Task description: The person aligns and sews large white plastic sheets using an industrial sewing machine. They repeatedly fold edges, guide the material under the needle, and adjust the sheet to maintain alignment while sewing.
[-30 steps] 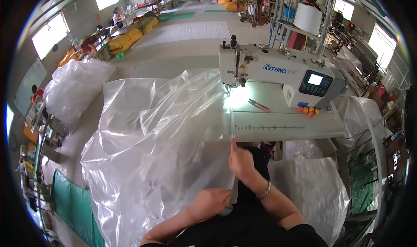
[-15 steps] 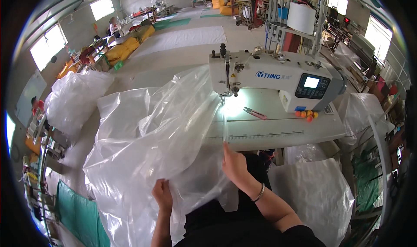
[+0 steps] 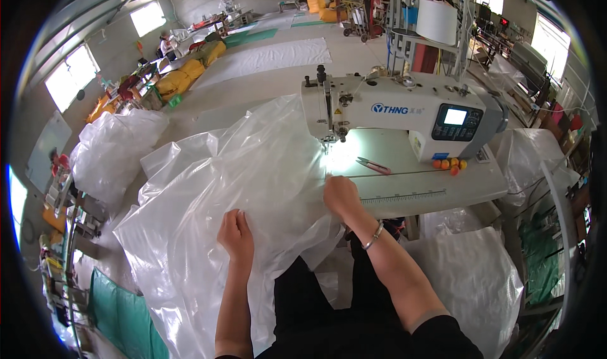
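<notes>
A large sheet of translucent white plastic (image 3: 190, 213) spreads over the left of the table and down over my lap. Its right edge runs beneath the needle of a white sewing machine (image 3: 373, 106), where a lamp shines. Just in front of the needle, my right hand (image 3: 341, 198) is closed on the edge of the sheet. My left hand (image 3: 236, 236) pinches a fold of the same sheet nearer to me. Pink-handled thread snips (image 3: 374, 165) lie on the machine bed, to the right of the needle.
Several small orange and yellow balls (image 3: 450, 164) sit by the machine's base. A ruler scale (image 3: 404, 196) marks the table's near part. More plastic sheeting (image 3: 471, 283) hangs at the right, and a bundle of it (image 3: 114, 153) stands at the left. A thread cone (image 3: 437, 23) is behind the machine.
Both hands have moved forward, away from me, with the plastic sheet in them. My right hand is now closer to the needle, and the sheet covers more of the table's front.
</notes>
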A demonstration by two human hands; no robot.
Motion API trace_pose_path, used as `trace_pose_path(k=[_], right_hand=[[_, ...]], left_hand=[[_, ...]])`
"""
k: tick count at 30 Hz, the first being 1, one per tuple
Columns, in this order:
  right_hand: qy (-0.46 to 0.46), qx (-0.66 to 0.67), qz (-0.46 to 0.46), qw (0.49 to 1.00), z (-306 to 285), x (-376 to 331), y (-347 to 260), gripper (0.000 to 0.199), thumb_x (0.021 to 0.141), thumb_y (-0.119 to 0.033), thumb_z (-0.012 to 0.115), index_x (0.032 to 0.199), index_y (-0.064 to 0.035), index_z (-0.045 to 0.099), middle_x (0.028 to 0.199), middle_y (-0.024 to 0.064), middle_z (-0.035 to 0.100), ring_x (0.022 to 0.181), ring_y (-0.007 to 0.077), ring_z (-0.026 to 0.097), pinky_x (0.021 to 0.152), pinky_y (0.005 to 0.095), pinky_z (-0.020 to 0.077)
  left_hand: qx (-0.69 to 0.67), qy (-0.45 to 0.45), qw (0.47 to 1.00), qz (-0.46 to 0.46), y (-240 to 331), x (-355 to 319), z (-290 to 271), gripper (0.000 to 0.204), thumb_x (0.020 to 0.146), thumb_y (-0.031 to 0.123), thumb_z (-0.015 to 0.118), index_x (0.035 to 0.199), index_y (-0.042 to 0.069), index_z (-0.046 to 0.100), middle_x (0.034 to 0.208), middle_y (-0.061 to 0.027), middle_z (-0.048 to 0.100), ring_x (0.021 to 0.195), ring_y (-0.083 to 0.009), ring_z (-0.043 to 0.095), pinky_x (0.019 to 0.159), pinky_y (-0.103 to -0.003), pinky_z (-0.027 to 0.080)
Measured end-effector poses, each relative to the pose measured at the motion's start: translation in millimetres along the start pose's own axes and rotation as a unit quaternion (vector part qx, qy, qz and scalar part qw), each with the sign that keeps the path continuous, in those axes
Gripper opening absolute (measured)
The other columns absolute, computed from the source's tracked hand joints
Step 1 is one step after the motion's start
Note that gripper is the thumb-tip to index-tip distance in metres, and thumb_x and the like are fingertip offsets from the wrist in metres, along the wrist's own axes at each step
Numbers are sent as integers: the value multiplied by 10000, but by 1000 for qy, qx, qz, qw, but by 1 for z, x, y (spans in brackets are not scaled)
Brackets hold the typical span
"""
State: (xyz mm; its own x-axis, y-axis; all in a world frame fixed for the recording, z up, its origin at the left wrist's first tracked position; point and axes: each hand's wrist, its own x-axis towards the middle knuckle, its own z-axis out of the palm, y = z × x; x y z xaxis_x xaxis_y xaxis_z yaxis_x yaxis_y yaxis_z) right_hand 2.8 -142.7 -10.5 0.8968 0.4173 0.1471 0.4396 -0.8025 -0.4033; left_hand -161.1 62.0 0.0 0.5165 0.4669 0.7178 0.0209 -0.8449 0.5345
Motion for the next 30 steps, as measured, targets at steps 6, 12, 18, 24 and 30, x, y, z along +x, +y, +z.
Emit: trace_pose_path(k=[6, 12, 18, 24, 30], right_hand=[[2, 9, -20, 1000, 11, 34, 18, 305, 899, -162, 483, 1068, 57, 609, 858, 246, 664, 853, 362, 664, 748, 439, 520], [-18, 427, 100, 899, -43, -31, 11, 626, 875, -326, 640, 1286, 112, 463, 788, 134, 655, 712, 165, 625, 618, 301, 479], [-120, 613, 138, 769, 8, -108, 10, 282, 842, -164, 681, 1052, 7, 602, 790, 23, 619, 660, 88, 568, 551, 218, 417], [-146, 677, 168, 702, 22, -153, 10, 118, 876, -136, 620, 951, -46, 623, 786, -14, 599, 711, 69, 561, 606, 215, 417], [-57, 692, 140, 706, -6, -175, 18, 96, 902, -139, 570, 957, -64, 549, 841, -8, 584, 831, 83, 566, 737, 242, 449]], left_hand=[[48, -18, 997, 49, 9, 0, 3, 78, 876, 28, 580, 952, 13, 591, 938, -138, 613, 808, -315, 599, 704, -380, 471], [-16, -268, 928, 260, 66, -101, -32, 594, 726, 170, 761, 1240, 8, 511, 1332, -210, 457, 1254, -421, 415, 989, -521, 391], [101, -208, 973, 10, -10, -181, -14, 554, 742, 151, 725, 1232, 5, 513, 1390, -210, 396, 1298, -417, 366, 989, -478, 401], [117, -427, 889, -117, -71, -186, -53, 226, 837, 161, 577, 979, -11, 613, 926, -190, 625, 933, -368, 598, 809, -454, 473], [-117, -578, 793, -153, 67, -149, -144, 253, 861, 194, 578, 1019, -4, 571, 849, -213, 646, 866, -361, 647, 763, -410, 507]])
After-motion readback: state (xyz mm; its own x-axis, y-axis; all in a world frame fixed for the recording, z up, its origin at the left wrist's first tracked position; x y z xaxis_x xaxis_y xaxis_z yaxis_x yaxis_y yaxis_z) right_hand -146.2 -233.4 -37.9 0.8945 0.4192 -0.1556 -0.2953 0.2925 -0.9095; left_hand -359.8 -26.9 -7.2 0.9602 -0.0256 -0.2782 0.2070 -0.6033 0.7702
